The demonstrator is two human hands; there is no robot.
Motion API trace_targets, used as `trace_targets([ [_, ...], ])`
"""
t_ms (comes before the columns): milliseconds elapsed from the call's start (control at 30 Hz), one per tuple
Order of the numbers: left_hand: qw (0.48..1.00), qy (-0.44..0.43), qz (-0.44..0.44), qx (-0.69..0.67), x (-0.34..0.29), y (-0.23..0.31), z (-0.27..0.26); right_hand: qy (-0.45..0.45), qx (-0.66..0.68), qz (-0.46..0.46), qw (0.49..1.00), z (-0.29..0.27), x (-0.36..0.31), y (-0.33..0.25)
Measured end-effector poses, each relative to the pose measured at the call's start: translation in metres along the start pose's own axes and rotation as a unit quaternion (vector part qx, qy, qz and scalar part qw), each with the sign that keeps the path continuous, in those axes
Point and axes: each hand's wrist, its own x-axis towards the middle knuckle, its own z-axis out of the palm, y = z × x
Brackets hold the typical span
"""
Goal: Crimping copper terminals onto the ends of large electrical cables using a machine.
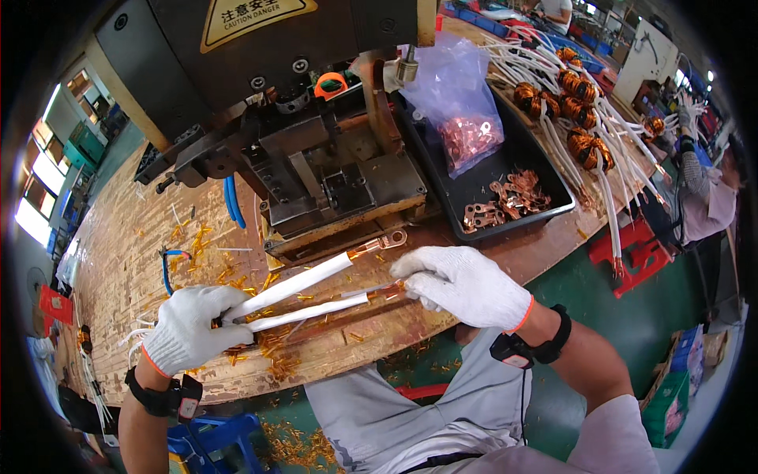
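Observation:
My left hand [193,328], in a white knit glove with an orange cuff, is closed around two white-sleeved cables just above the bench. The upper cable [300,284] points up and right and has a copper ring lug [390,240] at its tip. Below it, the lower cable [308,313] ends in bare copper strands [385,292]. My right hand [470,288], gloved the same way, pinches that copper end between thumb and fingers. Its fingertips hide the very tip, so whether a lug is there I cannot tell.
A dark metal press [332,182] stands just beyond the cables. Right of it, a black tray [474,189] holds loose copper lugs [517,196] and a plastic bag [454,71] with more. Copper-wound coils [584,146] with white leads lie farther right. Yellow scraps litter the wooden bench [126,237].

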Motion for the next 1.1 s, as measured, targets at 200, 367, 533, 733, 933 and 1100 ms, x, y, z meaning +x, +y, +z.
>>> trace_targets([
  [200,1.000,-0.007,-0.009,0.014,-0.004,0.002,0.001,-0.017,0.064,-0.025,0.997,0.001,-0.009,-0.014],
  [367,0.999,-0.023,-0.027,0.028,-0.007,0.002,0.000,-0.020,0.082,0.002,0.996,-0.001,-0.001,-0.015],
  [533,0.998,-0.033,-0.054,0.022,-0.004,0.003,-0.007,-0.017,0.142,-0.004,0.990,-0.001,-0.001,-0.013],
  [733,0.999,0.012,-0.032,0.036,-0.029,-0.016,-0.009,-0.021,0.134,0.000,0.991,-0.003,-0.002,-0.020],
  [933,0.995,0.058,-0.076,-0.010,-0.055,-0.041,-0.006,-0.006,0.033,-0.031,0.999,-0.005,-0.007,-0.020],
  [1100,0.984,0.086,-0.124,-0.099,-0.079,-0.074,0.003,-0.013,0.074,-0.017,0.997,-0.004,-0.010,-0.023],
])
